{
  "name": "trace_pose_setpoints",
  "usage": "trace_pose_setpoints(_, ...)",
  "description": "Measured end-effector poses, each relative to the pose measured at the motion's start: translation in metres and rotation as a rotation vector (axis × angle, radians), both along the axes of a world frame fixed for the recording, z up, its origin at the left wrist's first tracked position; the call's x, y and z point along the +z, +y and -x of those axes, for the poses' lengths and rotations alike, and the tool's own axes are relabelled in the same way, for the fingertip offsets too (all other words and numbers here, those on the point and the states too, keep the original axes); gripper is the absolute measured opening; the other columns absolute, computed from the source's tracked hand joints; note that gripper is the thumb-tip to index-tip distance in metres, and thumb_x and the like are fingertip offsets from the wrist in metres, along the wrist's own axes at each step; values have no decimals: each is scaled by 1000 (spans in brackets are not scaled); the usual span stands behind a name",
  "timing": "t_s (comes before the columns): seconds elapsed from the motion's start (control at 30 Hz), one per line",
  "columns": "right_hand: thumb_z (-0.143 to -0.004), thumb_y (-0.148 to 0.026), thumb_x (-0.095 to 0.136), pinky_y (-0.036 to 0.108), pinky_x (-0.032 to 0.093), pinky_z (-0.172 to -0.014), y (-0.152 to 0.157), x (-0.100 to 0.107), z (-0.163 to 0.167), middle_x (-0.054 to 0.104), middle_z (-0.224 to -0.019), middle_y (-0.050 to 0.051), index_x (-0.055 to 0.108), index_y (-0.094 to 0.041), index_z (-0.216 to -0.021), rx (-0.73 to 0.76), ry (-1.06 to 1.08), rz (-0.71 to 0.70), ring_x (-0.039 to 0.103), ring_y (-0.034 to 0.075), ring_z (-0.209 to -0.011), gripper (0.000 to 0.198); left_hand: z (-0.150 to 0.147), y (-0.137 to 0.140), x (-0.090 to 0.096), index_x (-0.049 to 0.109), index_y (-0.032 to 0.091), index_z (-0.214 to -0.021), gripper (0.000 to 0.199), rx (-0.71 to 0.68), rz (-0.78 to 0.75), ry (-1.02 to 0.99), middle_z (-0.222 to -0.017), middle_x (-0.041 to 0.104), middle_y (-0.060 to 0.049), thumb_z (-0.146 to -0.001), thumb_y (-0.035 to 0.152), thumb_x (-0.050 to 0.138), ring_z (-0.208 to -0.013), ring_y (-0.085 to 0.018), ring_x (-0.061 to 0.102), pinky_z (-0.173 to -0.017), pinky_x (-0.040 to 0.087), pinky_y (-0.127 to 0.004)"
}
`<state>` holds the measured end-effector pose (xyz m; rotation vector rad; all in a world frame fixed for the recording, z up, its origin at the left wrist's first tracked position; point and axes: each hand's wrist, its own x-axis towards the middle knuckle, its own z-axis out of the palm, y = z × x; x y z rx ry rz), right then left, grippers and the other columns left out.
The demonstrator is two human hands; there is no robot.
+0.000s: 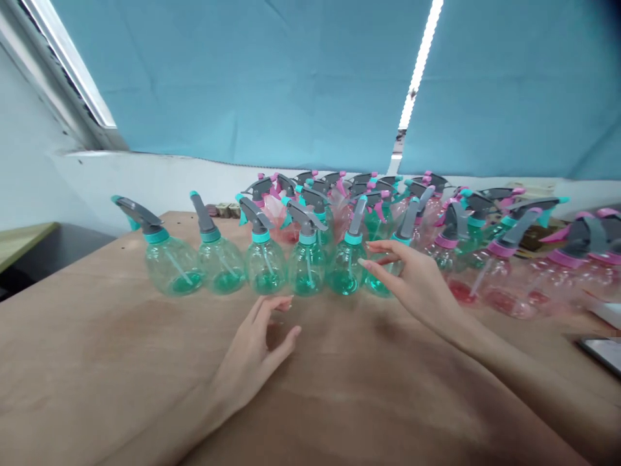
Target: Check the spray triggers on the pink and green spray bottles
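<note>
Several clear green spray bottles with grey and teal trigger heads stand in a front row on the wooden table. My right hand (412,275) has its thumb and fingers apart, beside one green spray bottle (345,268) and in front of another green spray bottle (381,281), which it partly hides. Whether its fingertips touch either one I cannot tell. My left hand (262,340) hovers over the table with fingers apart and nothing between them. It is nearest to the spray bottles (266,268) in the middle of the row.
Pink spray bottles (502,291) stand at the right, and more pink and green ones crowd behind the front row. A dark flat device (604,353) lies at the table's right edge. Small boxes (226,210) sit at the back left. A blue curtain (272,84) hangs behind.
</note>
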<state>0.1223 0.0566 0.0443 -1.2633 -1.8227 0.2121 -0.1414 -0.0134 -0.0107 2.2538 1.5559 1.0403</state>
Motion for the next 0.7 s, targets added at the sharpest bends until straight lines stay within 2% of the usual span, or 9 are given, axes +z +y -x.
trace_pose_setpoints(0.13,-86,-41,59,50,51,-83,9,-7,8,71,-111,14,59,-16,-123,-107,-78,-106,67,33,-100,44,-4,-3,1,46,30,-118,27,24,-3,-18,-113,59,-2,-92,32,54,-85,-19,68,-77,57,-36)
trace_pose_setpoints(0.23,-86,-43,60,51,50,-84,14,-7,17,68,-116,19,47,-9,-136,-119,-99,-26,64,36,-106,62,-7,-6,5,47,30,-118,27,46,-17,-55,-115,57,-3,-92,32,55,-82,-18,69,-76,58,-37)
trace_pose_setpoints(0.33,-86,-48,60,48,51,-82,22,-7,25,65,-120,23,40,-5,-140,-114,-121,55,62,37,-110,72,-9,-12,10,48,30,-116,25,48,-41,-78,-116,57,-3,-92,32,55,-86,-20,69,-74,59,-36)
trace_pose_setpoints(0.5,-77,-48,68,44,50,-64,34,-9,33,70,-93,20,50,-5,-126,-129,-176,102,67,38,-89,68,-12,-22,12,49,31,-118,26,41,-17,-127,-118,56,-5,-92,34,54,-89,-21,68,-70,61,-35)
trace_pose_setpoints(0.63,-74,-48,70,37,45,-56,39,-7,32,67,-79,12,55,-11,-112,-120,-211,123,66,32,-76,55,-15,-28,11,48,32,-118,28,45,83,-180,-118,55,-5,-92,37,55,-86,-21,68,-54,59,-28)
trace_pose_setpoints(0.7,-73,-48,71,35,43,-54,39,-5,30,66,-77,11,56,-11,-107,-106,-222,137,65,31,-73,52,-18,-30,12,49,32,-117,26,38,96,-198,-114,57,-4,-92,36,55,-85,-20,68,-59,60,-31)
